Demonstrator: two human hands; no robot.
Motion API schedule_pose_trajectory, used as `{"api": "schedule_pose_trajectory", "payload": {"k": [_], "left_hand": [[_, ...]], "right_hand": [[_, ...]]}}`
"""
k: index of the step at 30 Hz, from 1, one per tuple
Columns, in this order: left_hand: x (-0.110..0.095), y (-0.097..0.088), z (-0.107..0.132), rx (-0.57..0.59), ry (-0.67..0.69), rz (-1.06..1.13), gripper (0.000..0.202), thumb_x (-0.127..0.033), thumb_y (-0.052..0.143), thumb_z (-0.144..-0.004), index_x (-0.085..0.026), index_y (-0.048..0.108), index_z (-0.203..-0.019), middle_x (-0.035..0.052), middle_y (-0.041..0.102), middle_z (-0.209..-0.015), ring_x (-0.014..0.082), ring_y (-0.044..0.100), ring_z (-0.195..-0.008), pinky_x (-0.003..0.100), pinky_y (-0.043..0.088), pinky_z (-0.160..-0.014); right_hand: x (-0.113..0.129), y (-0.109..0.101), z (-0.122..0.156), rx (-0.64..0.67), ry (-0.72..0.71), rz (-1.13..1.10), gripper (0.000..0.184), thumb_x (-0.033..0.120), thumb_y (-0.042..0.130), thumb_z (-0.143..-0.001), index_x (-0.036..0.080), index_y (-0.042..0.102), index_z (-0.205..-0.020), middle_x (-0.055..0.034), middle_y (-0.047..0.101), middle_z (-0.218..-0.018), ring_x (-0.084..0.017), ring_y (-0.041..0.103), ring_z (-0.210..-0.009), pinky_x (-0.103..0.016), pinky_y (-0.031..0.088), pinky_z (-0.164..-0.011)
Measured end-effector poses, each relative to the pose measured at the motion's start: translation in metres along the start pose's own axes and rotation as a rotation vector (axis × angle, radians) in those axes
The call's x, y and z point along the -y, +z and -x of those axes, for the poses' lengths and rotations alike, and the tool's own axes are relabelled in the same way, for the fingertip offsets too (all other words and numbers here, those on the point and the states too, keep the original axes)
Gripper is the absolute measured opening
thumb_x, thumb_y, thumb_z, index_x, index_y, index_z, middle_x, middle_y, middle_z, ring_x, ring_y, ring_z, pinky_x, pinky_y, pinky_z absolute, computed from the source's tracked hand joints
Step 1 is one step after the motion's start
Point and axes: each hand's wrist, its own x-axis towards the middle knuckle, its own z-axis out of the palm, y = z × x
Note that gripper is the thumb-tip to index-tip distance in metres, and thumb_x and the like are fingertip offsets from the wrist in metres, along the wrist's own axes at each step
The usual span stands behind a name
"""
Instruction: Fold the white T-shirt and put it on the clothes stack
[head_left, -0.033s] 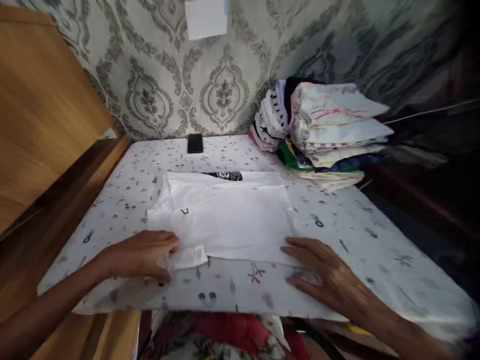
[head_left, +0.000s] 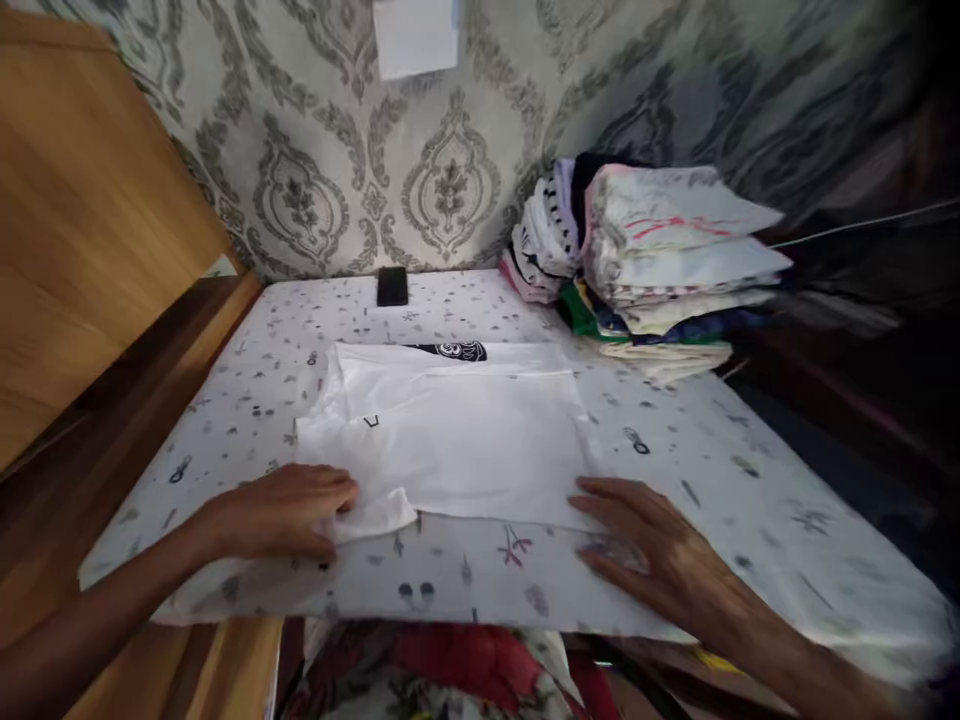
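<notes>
A white T-shirt (head_left: 472, 440), partly folded, lies on the patterned cloth before me. Along its far edge shows a black print with white marks, and a small dark mark sits near its left side. My left hand (head_left: 289, 510) rests at the near left corner, beside a short sleeve (head_left: 379, 515), fingers over the fabric and thumb apart. At the near right corner, my right hand (head_left: 645, 545) has its fingers spread, the fingertips at the shirt's edge. Neither hand grips the cloth visibly.
A tall stack of folded clothes (head_left: 667, 265) stands at the back right. Near the wall lies a black phone (head_left: 392, 287). The table cover (head_left: 247, 400) has small printed figures. A wooden panel (head_left: 97, 220) rises on the left; paper (head_left: 416, 38) hangs on the wall.
</notes>
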Motion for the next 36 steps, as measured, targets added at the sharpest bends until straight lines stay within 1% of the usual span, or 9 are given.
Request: {"api": "schedule_pose_trajectory", "payload": {"k": [5,9,12,15,19,22,26,30,36], "left_hand": [[0.008,0.004,0.012,-0.118,0.096,0.076,0.016,-0.015,0.04,-0.075,-0.018,0.052,-0.085,0.0047,0.059,-0.091,0.0199,0.054,-0.086,0.026,0.036,-0.076],[0.02,-0.036,0.02,-0.148,0.068,0.267,0.008,-0.021,0.044,-0.077,-0.018,0.051,-0.08,-0.0001,0.054,-0.078,0.0154,0.051,-0.073,0.023,0.034,-0.064],[0.039,-0.073,0.0,-0.336,0.085,0.43,0.015,-0.031,0.053,-0.077,-0.019,0.055,-0.085,-0.0018,0.054,-0.078,0.0137,0.05,-0.07,0.021,0.034,-0.06],[0.069,-0.086,-0.046,-0.589,0.054,0.651,0.038,-0.038,0.067,-0.069,-0.02,0.056,-0.1,-0.0019,0.055,-0.082,0.0135,0.052,-0.071,0.02,0.038,-0.06],[0.107,-0.067,-0.099,-0.627,-0.083,1.054,0.062,-0.046,0.078,-0.058,-0.02,0.053,-0.108,-0.0031,0.052,-0.075,0.0123,0.051,-0.063,0.021,0.04,-0.055],[0.119,-0.052,-0.108,-0.668,-0.067,1.146,0.067,-0.046,0.08,-0.059,-0.022,0.052,-0.114,-0.0028,0.053,-0.08,0.0109,0.052,-0.065,0.021,0.042,-0.058],[0.115,-0.044,-0.098,-0.742,-0.093,1.046,0.07,-0.045,0.078,-0.059,-0.022,0.051,-0.12,-0.0037,0.05,-0.079,0.0082,0.044,-0.059,0.019,0.033,-0.052],[0.105,-0.033,-0.085,-0.762,-0.145,0.901,0.077,-0.051,0.072,-0.065,-0.025,0.043,-0.132,-0.0019,0.056,-0.082,0.0142,0.053,-0.067,0.023,0.039,-0.058],[0.101,-0.012,-0.081,-0.883,-0.257,0.699,0.084,-0.061,0.066,-0.063,-0.022,0.042,-0.133,0.0022,0.06,-0.086,0.0196,0.057,-0.075,0.028,0.042,-0.065]], "right_hand": [[0.001,-0.001,-0.004,-0.075,0.017,-0.06,0.022,0.03,0.048,-0.097,0.024,0.069,-0.1,-0.0094,0.071,-0.112,-0.026,0.067,-0.103,-0.043,0.057,-0.088],[-0.001,-0.02,-0.027,-0.04,0.21,-0.256,0.026,0.042,0.048,-0.096,0.026,0.069,-0.1,-0.0068,0.073,-0.098,-0.025,0.07,-0.086,-0.036,0.058,-0.068],[-0.012,-0.031,-0.065,-0.065,0.412,-0.46,0.032,0.053,0.055,-0.091,0.024,0.068,-0.093,-0.0048,0.072,-0.089,-0.022,0.066,-0.076,-0.028,0.05,-0.057],[-0.03,-0.023,-0.104,-0.176,0.544,-0.673,0.043,0.061,0.065,-0.079,0.021,0.067,-0.095,-0.0022,0.064,-0.072,-0.017,0.057,-0.061,-0.026,0.042,-0.051],[-0.045,-0.002,-0.125,-0.172,0.781,-0.858,0.054,0.064,0.07,-0.07,0.019,0.066,-0.101,0.0005,0.059,-0.064,-0.015,0.051,-0.054,-0.026,0.037,-0.049],[-0.044,0.001,-0.12,-0.159,0.814,-0.899,0.058,0.065,0.07,-0.071,0.021,0.065,-0.107,-0.0002,0.061,-0.068,-0.016,0.054,-0.058,-0.026,0.038,-0.05],[-0.036,-0.011,-0.113,-0.132,0.774,-0.827,0.064,0.062,0.077,-0.066,0.023,0.065,-0.116,-0.0026,0.064,-0.076,-0.018,0.06,-0.067,-0.028,0.045,-0.056],[-0.028,-0.02,-0.105,-0.01,0.677,-0.958,0.08,0.055,0.084,-0.062,0.025,0.054,-0.129,-0.0033,0.067,-0.085,-0.019,0.061,-0.071,-0.03,0.051,-0.06],[-0.027,-0.011,-0.098,-0.128,0.475,-0.905,0.058,0.057,0.065,-0.083,0.02,0.054,-0.127,0.0024,0.057,-0.07,-0.012,0.048,-0.055,-0.025,0.041,-0.051]]}}
